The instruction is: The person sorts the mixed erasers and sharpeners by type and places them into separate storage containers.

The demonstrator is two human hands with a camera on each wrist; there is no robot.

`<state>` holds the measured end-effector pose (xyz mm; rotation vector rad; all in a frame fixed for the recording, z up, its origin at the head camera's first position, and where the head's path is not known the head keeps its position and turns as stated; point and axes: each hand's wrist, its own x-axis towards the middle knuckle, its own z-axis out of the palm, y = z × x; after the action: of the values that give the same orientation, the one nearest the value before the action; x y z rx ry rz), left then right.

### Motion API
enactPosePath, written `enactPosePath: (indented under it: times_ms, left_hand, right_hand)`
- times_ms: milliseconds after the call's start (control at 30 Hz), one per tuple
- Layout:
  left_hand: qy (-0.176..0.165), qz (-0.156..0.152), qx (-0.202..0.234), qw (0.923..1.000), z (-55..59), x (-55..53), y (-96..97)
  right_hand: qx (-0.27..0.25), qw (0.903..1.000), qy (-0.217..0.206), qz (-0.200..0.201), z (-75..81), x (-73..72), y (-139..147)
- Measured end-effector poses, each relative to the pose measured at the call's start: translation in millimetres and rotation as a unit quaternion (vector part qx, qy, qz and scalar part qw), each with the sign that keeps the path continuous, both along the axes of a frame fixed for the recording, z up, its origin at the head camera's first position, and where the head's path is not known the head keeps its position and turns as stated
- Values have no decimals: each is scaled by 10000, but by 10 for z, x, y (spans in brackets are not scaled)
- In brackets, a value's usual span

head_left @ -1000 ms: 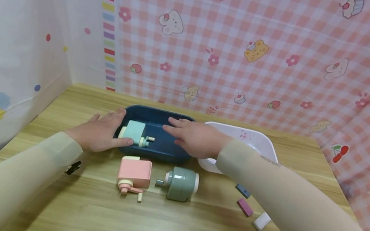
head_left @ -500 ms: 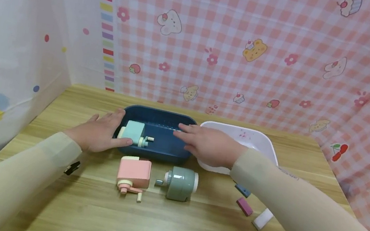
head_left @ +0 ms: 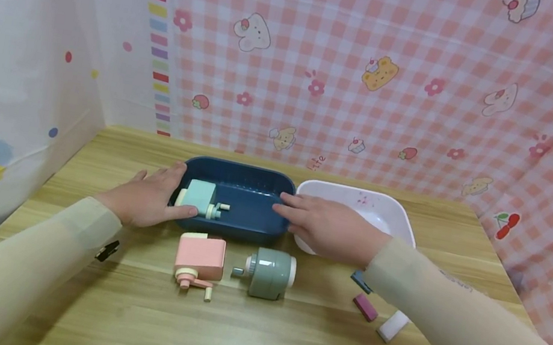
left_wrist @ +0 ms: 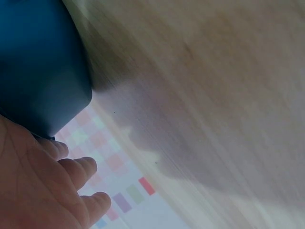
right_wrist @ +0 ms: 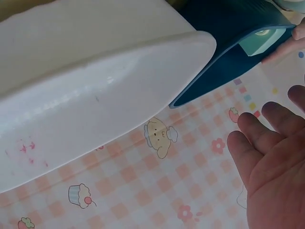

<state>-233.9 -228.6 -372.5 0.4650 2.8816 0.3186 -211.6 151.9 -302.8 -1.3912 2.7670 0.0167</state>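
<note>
My left hand [head_left: 153, 199] rests against the left end of a dark blue bin [head_left: 228, 230], its thumb lying along the front rim. Inside that bin, near the thumb, sits a mint crank pencil sharpener [head_left: 201, 196]. My right hand [head_left: 333, 228] is stretched out over the left part of a white bin [head_left: 355, 192], fingertips at the blue bin's right end; it holds nothing. In the right wrist view its fingers [right_wrist: 257, 129] are extended. On the table in front are a pink crank sharpener [head_left: 200, 257] and a grey-green one [head_left: 270, 275].
Right of the sharpeners lie a blue eraser-like block [head_left: 361, 281], a pink one [head_left: 365, 307] and a white one [head_left: 393, 326]. The two bins stand side by side near the table's [head_left: 226, 341] back edge. A checked cloth [head_left: 359, 40] hangs behind.
My right hand has moved right, from above the blue bin's interior to over the white bin's left part. My left hand stays at the blue bin's left end.
</note>
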Motion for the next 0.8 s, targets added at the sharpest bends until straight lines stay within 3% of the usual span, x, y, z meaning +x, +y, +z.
enactPosePath:
  times_ms: [600,800]
  left_hand:
    - [6,8,-29,10000,-5,3,-7]
    - [24,11,4,10000,15,14,12]
  right_hand:
    - [-411,9990,-22,178,-134,275,158]
    - [-433,9978,154,483,-156,329,156]
